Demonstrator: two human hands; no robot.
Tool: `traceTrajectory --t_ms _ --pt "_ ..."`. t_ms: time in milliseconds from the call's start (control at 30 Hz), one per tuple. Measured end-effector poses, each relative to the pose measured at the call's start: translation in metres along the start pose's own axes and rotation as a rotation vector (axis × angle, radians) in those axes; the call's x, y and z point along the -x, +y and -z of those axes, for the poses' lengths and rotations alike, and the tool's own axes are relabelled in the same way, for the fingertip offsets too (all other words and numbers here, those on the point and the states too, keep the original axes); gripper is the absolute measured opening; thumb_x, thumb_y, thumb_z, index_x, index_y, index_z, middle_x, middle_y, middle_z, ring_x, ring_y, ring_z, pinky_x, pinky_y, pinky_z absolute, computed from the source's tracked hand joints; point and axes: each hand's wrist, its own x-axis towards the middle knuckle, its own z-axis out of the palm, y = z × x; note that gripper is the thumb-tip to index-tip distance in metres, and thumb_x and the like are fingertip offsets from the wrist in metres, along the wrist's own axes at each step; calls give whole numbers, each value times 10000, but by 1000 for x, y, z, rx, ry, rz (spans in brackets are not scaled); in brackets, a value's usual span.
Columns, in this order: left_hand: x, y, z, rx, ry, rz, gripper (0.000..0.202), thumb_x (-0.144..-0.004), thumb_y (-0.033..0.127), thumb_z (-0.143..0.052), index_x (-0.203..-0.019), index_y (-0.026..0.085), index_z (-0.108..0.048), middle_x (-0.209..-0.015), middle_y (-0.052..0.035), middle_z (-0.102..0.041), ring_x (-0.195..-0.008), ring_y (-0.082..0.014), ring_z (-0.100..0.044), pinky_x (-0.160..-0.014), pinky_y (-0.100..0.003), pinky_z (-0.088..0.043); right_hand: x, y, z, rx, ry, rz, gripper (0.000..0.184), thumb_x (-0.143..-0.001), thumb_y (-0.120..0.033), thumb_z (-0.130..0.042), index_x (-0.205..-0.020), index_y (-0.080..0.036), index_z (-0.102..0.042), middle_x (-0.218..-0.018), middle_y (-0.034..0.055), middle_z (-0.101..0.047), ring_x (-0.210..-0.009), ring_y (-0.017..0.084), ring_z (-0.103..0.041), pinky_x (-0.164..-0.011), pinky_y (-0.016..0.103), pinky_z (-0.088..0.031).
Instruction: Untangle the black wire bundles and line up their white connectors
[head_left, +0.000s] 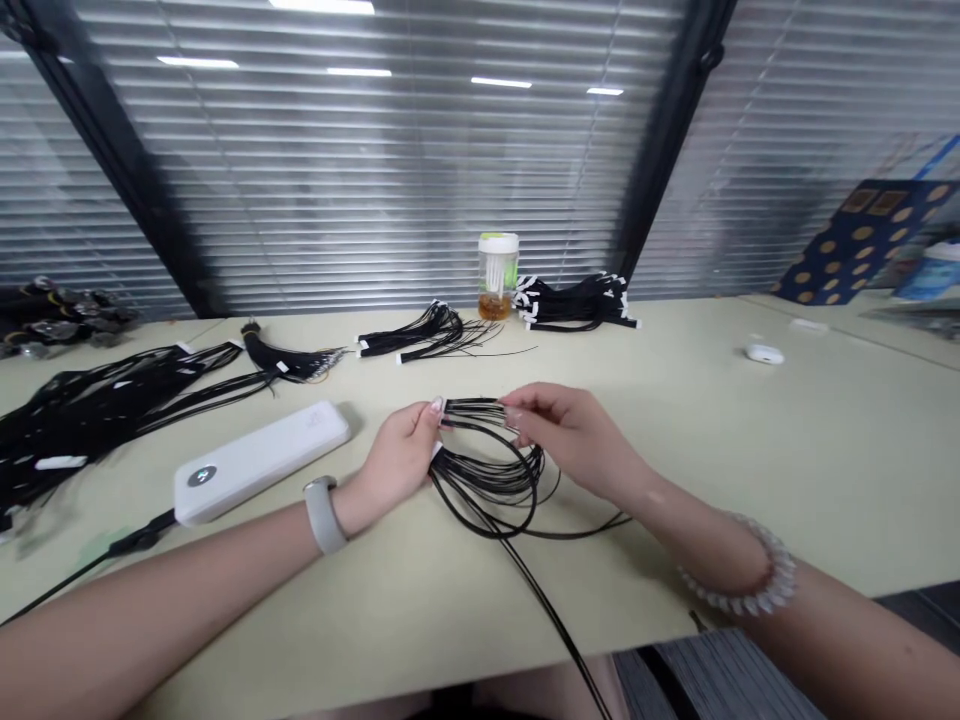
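Note:
Near the middle of the table, a bundle of thin black cables (487, 475) lies looped between my hands. My left hand (401, 450) is closed on the bundle's left end, where white tags or connectors show at the fingertips. Fingers and thumb of my right hand (562, 430) pinch the upper strands, which run straight across from the left hand. Below them the cables hang in loops, and a few strands trail over the table's front edge. Exactly how many strands each hand grips is hidden by the fingers.
Left of my hands lies a white power bank (262, 460) with a black cord. More black cable bundles (75, 420) spread at the far left; others (431, 330) lie at the back beside a lidded jar (498, 280). A white earbud case (764, 354) sits right.

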Motion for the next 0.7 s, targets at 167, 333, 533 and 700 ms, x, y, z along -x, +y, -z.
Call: traceTrajectory --t_ms 167,333,533,700 --pt "0 -3 -1 -8 -39 -13 423 -863 475 -356 -573 178 -437 -431 43 -404 -406 -105 -377 -424 -225 -314 1 9 -10 239 -13 51 146 -785 -263 -524 -722 -158 -604 -638 -1 -593 -566 96 -497 -511 217 -367" --pt "1 -2 -1 2 -70 -1 426 -856 482 -360 -567 178 -434 -429 50 -389 -388 -98 -364 -404 -220 -303 -1 7 -17 412 18 152 148 -800 -239 -520 -718 -163 -618 -654 1 -623 -574 96 -509 -547 219 -360" --pt "1 -3 -2 -24 -85 -51 412 -847 471 -362 -583 170 -455 -471 38 -405 -427 -100 -371 -415 -214 -305 -1 4 -22 553 47 253 169 -819 -226 -511 -688 -156 -592 -669 9 -620 -596 104 -509 -566 223 -351" --pt "0 -5 -2 -21 -100 -49 415 -846 484 -361 -589 171 -451 -473 39 -396 -433 -105 -370 -425 -218 -306 1 2 -22 607 44 314 147 -799 -155 -500 -690 -153 -598 -686 14 -622 -614 105 -519 -581 220 -356"
